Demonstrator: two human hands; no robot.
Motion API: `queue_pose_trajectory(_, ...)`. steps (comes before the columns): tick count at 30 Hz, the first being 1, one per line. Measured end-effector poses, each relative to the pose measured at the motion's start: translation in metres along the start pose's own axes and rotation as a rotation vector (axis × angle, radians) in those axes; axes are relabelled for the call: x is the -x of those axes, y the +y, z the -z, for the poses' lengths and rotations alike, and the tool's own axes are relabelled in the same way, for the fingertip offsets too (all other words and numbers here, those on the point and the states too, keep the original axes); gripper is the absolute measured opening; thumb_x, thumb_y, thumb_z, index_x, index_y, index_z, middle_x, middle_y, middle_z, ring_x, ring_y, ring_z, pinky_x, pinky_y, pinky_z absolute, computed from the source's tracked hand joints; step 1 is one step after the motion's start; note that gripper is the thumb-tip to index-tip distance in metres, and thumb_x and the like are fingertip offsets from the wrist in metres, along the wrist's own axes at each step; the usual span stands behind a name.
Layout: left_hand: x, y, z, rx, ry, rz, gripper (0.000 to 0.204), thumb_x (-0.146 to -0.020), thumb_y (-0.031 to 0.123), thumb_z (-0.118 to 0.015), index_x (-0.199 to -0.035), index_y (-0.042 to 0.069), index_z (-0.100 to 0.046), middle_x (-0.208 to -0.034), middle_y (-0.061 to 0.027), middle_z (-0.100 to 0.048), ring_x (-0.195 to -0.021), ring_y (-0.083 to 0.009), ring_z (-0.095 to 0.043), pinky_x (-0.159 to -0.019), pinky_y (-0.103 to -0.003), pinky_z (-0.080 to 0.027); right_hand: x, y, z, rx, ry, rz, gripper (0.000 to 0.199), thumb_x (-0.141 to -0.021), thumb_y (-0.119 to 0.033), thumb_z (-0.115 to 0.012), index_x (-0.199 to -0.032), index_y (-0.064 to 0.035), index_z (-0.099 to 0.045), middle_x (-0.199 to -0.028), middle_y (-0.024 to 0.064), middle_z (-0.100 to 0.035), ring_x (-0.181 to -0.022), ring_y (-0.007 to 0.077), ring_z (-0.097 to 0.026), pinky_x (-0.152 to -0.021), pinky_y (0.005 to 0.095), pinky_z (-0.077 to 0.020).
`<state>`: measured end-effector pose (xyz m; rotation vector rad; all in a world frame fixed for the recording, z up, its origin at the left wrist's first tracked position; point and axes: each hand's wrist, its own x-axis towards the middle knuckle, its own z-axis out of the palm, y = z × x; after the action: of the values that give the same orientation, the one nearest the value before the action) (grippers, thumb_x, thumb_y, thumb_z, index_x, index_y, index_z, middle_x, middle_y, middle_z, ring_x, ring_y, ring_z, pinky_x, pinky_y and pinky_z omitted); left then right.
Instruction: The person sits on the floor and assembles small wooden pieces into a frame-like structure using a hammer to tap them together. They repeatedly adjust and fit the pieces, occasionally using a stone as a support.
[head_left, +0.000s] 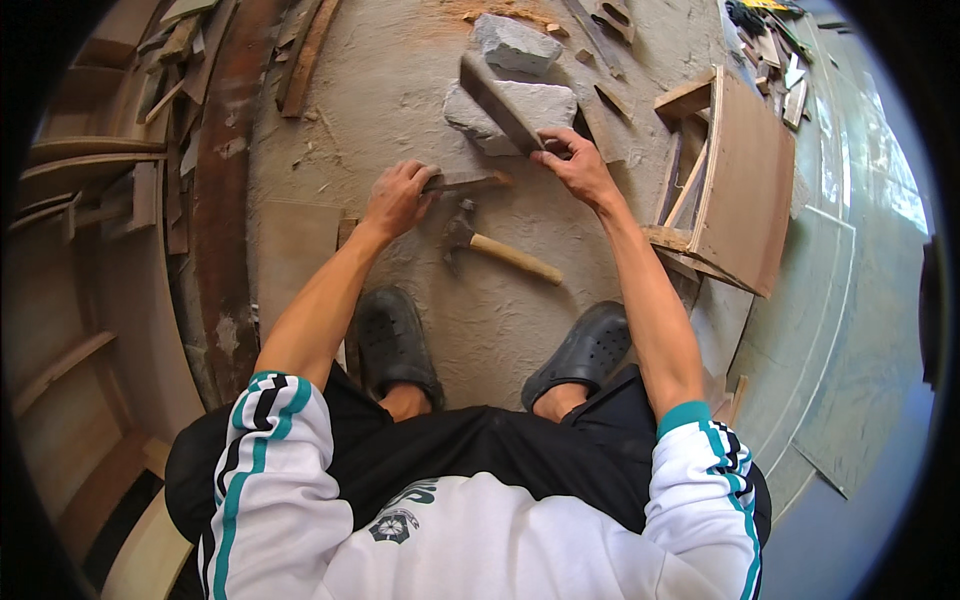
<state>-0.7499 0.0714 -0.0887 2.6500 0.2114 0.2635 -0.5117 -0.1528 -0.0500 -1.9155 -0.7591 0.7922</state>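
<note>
My right hand (575, 165) grips the near end of a flat brown wooden strip (498, 103), which slants up and to the left across a pale stone block (545, 105). To the left, my left hand (400, 197) is closed on a short, thin, greyish-brown piece (468, 182) that points right; its kind is hard to make out. Just below it a claw hammer (512, 257) lies on the ground, its metal head to the left and its light wooden handle to the right. Neither hand touches the hammer.
A second stone block (515, 43) sits beyond the first. On the right stands a wooden box-like frame (745, 185), with glass sheets (830, 300) past it. Wooden cabinet parts (110, 300) and a long reddish-brown plank (225, 190) are at left. Offcuts lie at the back.
</note>
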Motion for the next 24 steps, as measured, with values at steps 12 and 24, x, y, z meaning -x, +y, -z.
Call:
queue_pose_trajectory(12,-0.040,0.008,-0.039,0.026,0.132,0.171,0.036,-0.080,0.018,-0.078,-0.113,0.011,-0.066,-0.111,-0.0085,-0.069,-0.105,-0.0288,-0.064,-0.093,-0.042,-0.049,0.035,0.037,0.019,0.134,0.277,-0.074,0.038,-0.082,-0.022,-0.079,-0.119,-0.0159,-0.071,-0.104,0.0098,-0.075,-0.095,0.0218,-0.073,-0.082,0.0326,-0.0535)
queue_pose_trajectory(24,-0.052,0.033,-0.017,0.002,0.244,0.010,0.041,-0.082,0.027,-0.079,-0.116,0.009,-0.064,-0.111,-0.0103,-0.065,-0.103,-0.0307,-0.062,-0.093,-0.041,-0.048,0.027,0.053,-0.017,0.243,0.353,0.282,0.034,-0.085,-0.009,-0.069,-0.119,-0.0117,-0.069,-0.113,0.0122,-0.070,-0.103,0.0325,-0.067,-0.087,0.0384,-0.0544)
